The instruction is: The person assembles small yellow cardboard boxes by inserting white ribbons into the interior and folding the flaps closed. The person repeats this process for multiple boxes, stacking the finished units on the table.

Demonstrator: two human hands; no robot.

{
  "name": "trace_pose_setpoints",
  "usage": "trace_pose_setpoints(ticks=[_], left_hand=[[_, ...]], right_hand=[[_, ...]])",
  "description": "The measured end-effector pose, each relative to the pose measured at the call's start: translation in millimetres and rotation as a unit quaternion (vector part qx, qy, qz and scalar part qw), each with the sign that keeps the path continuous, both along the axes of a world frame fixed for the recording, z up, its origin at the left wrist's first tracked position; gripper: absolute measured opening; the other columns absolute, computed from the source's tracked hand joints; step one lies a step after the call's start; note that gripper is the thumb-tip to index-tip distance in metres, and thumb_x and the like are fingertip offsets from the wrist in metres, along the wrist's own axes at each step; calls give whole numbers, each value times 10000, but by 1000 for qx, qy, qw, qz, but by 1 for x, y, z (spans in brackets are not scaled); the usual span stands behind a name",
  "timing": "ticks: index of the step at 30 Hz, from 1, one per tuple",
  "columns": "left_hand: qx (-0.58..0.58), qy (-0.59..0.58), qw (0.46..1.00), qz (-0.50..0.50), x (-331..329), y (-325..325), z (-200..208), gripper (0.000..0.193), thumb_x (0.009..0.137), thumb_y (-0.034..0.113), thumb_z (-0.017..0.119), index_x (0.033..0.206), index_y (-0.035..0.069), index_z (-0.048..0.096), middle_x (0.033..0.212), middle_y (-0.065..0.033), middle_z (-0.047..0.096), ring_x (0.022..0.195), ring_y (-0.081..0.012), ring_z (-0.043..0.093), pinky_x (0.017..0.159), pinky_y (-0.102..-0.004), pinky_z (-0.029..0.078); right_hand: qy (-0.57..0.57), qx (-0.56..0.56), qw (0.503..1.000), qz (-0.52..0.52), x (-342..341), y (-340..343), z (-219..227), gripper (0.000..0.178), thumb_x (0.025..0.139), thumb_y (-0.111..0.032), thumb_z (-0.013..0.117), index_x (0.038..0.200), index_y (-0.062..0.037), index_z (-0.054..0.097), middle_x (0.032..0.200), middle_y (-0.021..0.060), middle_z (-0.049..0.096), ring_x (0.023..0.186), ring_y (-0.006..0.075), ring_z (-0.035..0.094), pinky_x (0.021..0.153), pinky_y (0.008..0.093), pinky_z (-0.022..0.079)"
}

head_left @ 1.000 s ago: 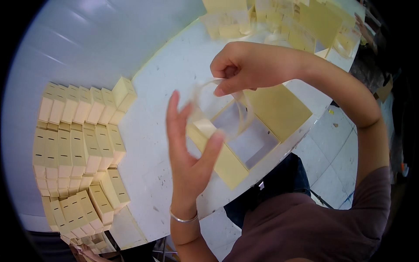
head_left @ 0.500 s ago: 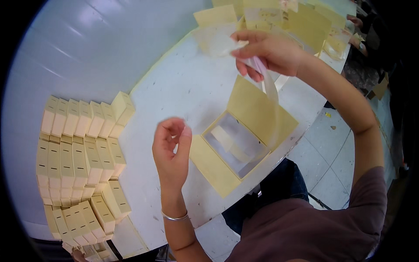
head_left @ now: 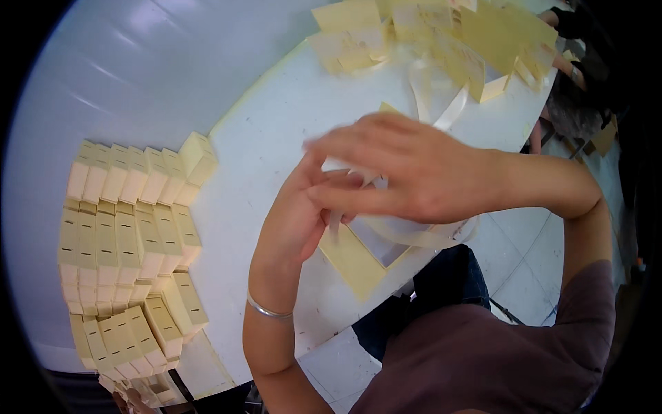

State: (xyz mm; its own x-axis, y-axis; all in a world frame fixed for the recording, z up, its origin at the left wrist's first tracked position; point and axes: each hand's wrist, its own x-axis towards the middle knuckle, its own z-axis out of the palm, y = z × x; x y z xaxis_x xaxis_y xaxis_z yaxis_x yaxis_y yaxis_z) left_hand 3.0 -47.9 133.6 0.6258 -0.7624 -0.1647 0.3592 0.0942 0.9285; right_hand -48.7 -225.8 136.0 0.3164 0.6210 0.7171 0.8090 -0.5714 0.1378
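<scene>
A pale yellow folding box (head_left: pixel 355 265) lies opened out on the white table in front of me, partly hidden under my hands. A cream ribbon (head_left: pixel 438 239) loops over its near right side and runs up to my left hand (head_left: pixel 300 210). The fingers of that hand are curled, with a strip of ribbon coming out below them. My right hand (head_left: pixel 414 165) crosses above it, blurred, fingers stretched out and reaching over the left fingers and wrist. Its palm side and whatever touches it there are hidden.
Rows of small cream boxes (head_left: pixel 124 241) stand stacked at the left of the table (head_left: pixel 258 131). More opened yellow boxes (head_left: pixel 489 41) crowd the far right, with loose white ribbons (head_left: pixel 452 109) nearby. Another person's arm (head_left: pixel 567 67) shows at the far right edge.
My right hand has come down and left from above the box, bringing the ribbon to my left hand. The left fingers now curl at the ribbon, and the ribbon loops over the box.
</scene>
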Motion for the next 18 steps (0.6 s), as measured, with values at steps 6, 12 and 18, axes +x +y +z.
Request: trace_pose_setpoints(ticks=[6, 12, 18], left_hand=[[-3, -18, 999, -48, 9, -16, 14, 453, 852, 96, 422, 1281, -24, 336, 1028, -100, 542, 974, -163, 518, 848, -270, 399], [26, -53, 994, -90, 32, -25, 18, 445, 894, 200, 429, 1291, 18, 343, 1098, -113, 530, 1003, -170, 504, 837, -281, 413], [351, -200, 907, -118, 101, 1, -26, 567, 807, 315, 587, 1291, 103, 382, 1123, -38, 498, 1018, -126, 472, 829, -268, 398]], right_hand=[[-65, 11, 998, 11, 2, -4, -12, 241, 564, -64, 624, 795, -4, 593, 989, 122, 530, 784, 217, 512, 634, 301, 414], [8, 164, 986, 11, -2, -15, -7, 82, 688, -65, 608, 734, -37, 547, 922, 109, 527, 850, 250, 523, 716, 322, 439], [87, 599, 794, -51, -54, -125, 29, 286, 941, -200, 341, 1086, 6, 475, 598, 1, 484, 551, 90, 488, 589, 197, 417]])
